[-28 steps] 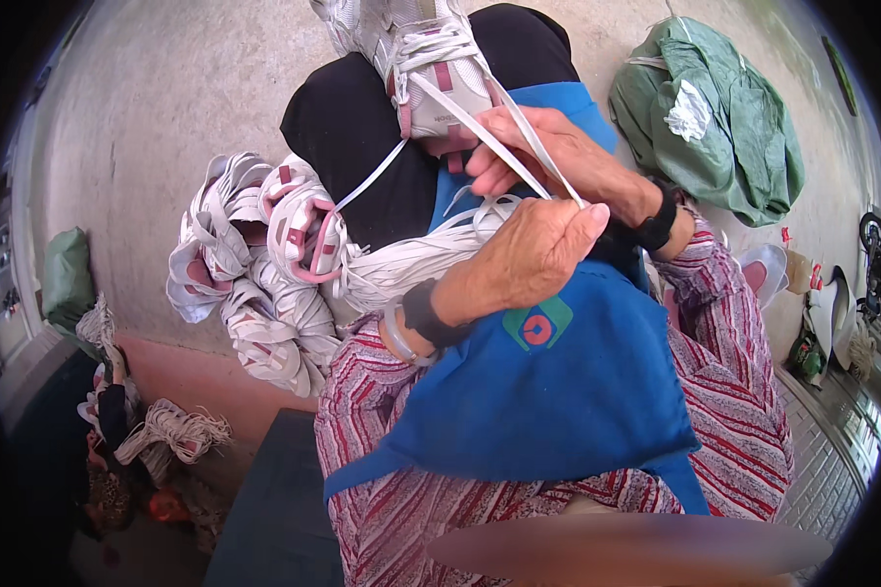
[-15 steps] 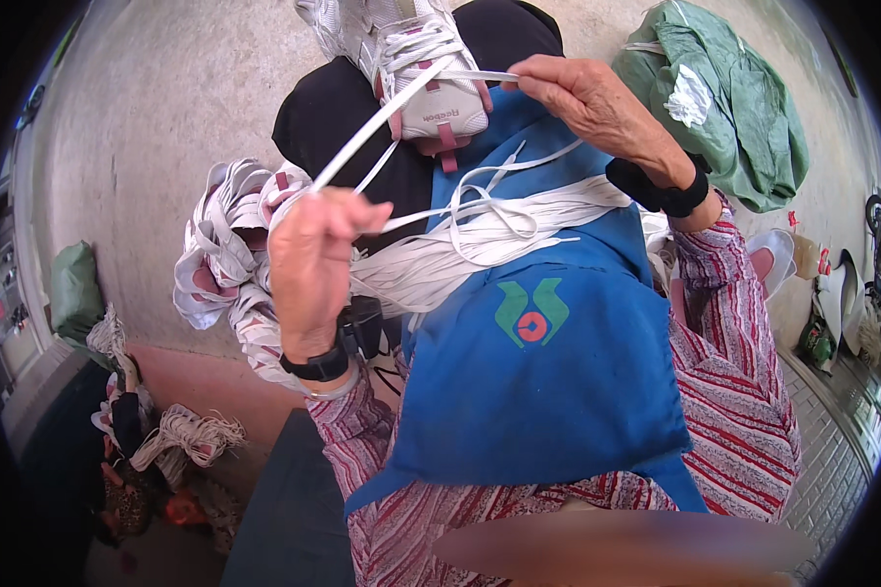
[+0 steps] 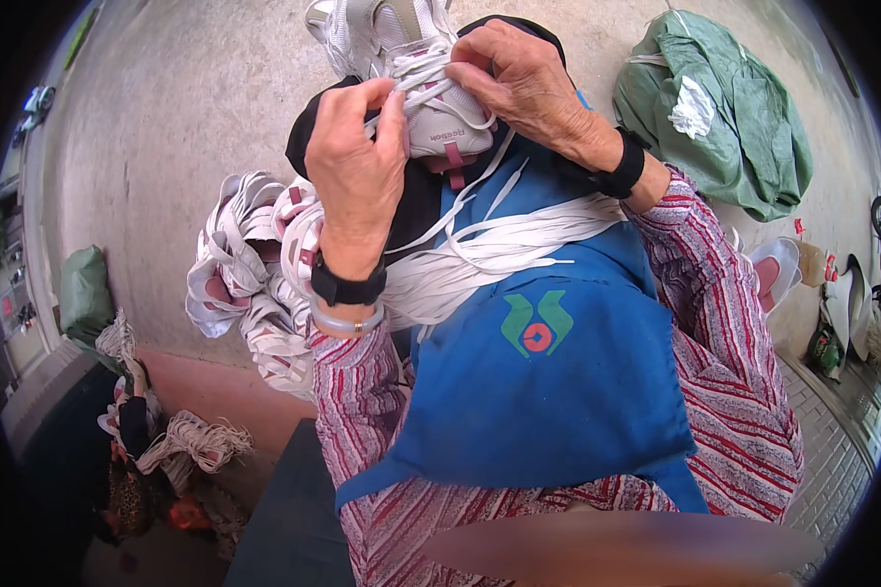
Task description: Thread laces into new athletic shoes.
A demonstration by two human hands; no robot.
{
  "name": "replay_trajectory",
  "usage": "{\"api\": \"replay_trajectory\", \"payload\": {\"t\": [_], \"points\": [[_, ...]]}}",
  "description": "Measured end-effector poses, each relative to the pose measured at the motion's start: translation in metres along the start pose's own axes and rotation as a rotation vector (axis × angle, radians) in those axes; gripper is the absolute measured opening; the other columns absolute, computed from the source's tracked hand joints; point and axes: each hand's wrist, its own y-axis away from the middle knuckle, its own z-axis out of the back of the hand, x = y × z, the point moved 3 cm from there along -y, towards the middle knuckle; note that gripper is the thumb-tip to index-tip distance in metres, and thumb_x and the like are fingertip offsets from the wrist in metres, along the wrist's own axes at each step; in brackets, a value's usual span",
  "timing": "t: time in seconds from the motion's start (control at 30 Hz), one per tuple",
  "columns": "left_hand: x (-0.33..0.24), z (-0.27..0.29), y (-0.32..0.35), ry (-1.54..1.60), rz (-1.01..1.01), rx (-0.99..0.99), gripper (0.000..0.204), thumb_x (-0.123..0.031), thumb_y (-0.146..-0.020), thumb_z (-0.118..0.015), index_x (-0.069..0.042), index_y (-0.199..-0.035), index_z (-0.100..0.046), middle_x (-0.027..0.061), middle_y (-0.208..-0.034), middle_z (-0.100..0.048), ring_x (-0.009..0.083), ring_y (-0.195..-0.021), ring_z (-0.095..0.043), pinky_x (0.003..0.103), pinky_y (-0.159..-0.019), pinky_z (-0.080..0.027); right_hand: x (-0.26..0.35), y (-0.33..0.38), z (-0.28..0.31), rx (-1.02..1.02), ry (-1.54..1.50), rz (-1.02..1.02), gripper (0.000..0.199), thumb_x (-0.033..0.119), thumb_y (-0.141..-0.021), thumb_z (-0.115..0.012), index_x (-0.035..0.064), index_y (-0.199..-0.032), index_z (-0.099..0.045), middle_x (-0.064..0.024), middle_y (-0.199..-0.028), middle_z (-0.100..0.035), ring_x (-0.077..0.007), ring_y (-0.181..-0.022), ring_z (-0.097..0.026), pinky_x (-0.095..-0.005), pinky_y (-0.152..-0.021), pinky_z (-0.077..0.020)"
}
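A white and pink sneaker (image 3: 433,135) rests on my dark-trousered knees, its toe pointing away. My left hand (image 3: 360,161) pinches a white shoelace (image 3: 421,96) between thumb and forefinger at the left row of eyelets. At the right row my right hand (image 3: 529,86) is closed on the lace too, with its fingertips close to the tongue. Lace strands cross the front of the shoe, and a loose length trails down toward my lap. There, a bundle of white laces (image 3: 504,249) lies spread across my blue apron (image 3: 558,421).
More pink and white shoe uppers (image 3: 250,254) are heaped at my left on the concrete floor (image 3: 176,127). A green sack (image 3: 729,117) stands at the far right. At lower left another person is beside a further lace bundle (image 3: 201,440).
Both hands have moved in onto the shoe, my left one going up and right. The lace that was stretched out between them now lies drawn in near the eyelets.
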Motion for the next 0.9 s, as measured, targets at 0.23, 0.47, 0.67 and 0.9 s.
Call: {"api": "replay_trajectory", "payload": {"t": [0.23,0.47,0.67,0.9], "points": [[0.001,-0.008,-0.010,-0.059,-0.059,0.109,0.013,-0.006,-0.079,-0.067,-0.007,-0.091,-0.062,0.0073,-0.081,-0.062,0.0241,-0.071,-0.063,0.033,-0.062,-0.049,0.004,0.004,-0.001,0.040,-0.031,0.001,0.013,0.010,-0.083,-0.067,0.0042,-0.094,-0.063,-0.0063,-0.084,-0.059,-0.0159,-0.072,-0.062,-0.0250,-0.064,-0.0503],[0.005,-0.009,-0.031,-0.162,0.026,0.364,0.016,-0.007,-0.073,-0.066,-0.004,-0.087,-0.060,0.0110,-0.079,-0.059,0.0274,-0.069,-0.062,0.037,-0.063,-0.050,0.001,0.003,-0.001,0.071,-0.122,-0.096,0.013,0.009,-0.083,-0.067,0.0036,-0.095,-0.063,-0.0060,-0.086,-0.060,-0.0149,-0.072,-0.061,-0.0232,-0.066,-0.0507],[-0.012,-0.014,-0.029,-0.089,-0.281,0.171,0.012,-0.002,-0.073,-0.064,-0.003,-0.083,-0.058,0.0091,-0.075,-0.058,0.0231,-0.066,-0.061,0.032,-0.060,-0.050,0.004,-0.001,0.000,0.033,-0.199,-0.055,0.011,0.008,-0.081,-0.063,0.0017,-0.085,-0.056,-0.0126,-0.074,-0.053,-0.0256,-0.061,-0.055,-0.0334,-0.053,-0.0442],[-0.004,0.003,-0.018,0.093,0.163,0.382,0.018,-0.006,-0.079,-0.066,-0.001,-0.095,-0.059,0.0092,-0.079,-0.063,0.0198,-0.071,-0.064,0.028,-0.061,-0.049,0.006,-0.001,0.001,0.039,-0.265,-0.148,0.012,0.007,-0.080,-0.067,0.0004,-0.084,-0.058,-0.0109,-0.070,-0.054,-0.0215,-0.061,-0.056,-0.0319,-0.055,-0.0439]]}}
